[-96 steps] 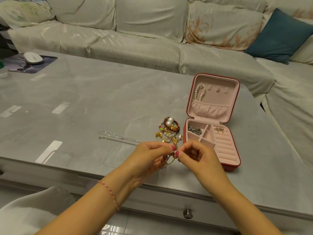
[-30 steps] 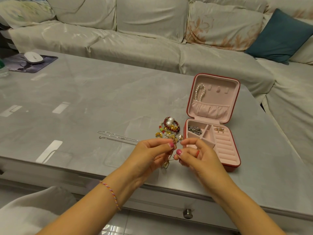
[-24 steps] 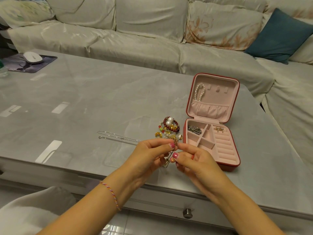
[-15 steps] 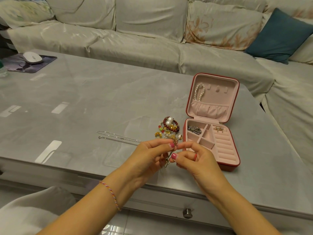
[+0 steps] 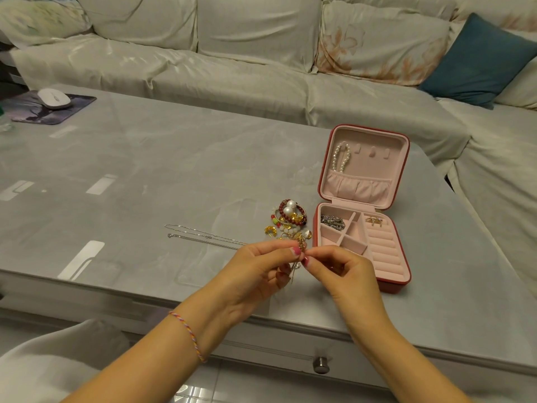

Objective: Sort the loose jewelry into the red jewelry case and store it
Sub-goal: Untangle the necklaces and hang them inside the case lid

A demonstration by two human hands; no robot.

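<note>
Two hands meet above the near edge of a grey table, both pinching one small gold piece of jewelry [image 5: 299, 251]. The left hand [image 5: 258, 274] grips it between thumb and forefinger, its other fingers curled beneath, and a thin gold part hangs down in front of the palm. The right hand [image 5: 340, 271] pinches the same piece from the other side with thumb and forefinger, remaining fingers folded in. What kind of piece it is cannot be told at this size. Fingernails are painted pink. A braided multicoloured bracelet [image 5: 189, 335] circles the left wrist.

Just beyond the hands lies a heap of loose jewelry [image 5: 286, 222]: a dark red beaded bracelet, two large pearls, gold bits and small coloured beads. To its left, two thin silver chains [image 5: 200, 237] stretch across the tabletop.

Just right of the heap and the hands stands the red jewelry case [image 5: 363, 205], open, with its lid upright and a pale pink lining. A pearl strand [image 5: 341, 157] hangs from a hook inside the lid, its lower end tucked into a gathered pocket. In the base, a silver chain [image 5: 332, 221] fills the far left compartment, and a gold ring [image 5: 374, 221] sits at the far end of the ring rolls on the right.

The table [image 5: 174, 170] has a glossy surface. At its far left corner, a white computer mouse [image 5: 53, 98] rests on a dark mouse pad [image 5: 43, 112]. Behind the table runs a pale covered sofa [image 5: 232, 53] with a teal cushion [image 5: 479, 56] at the right.
</note>
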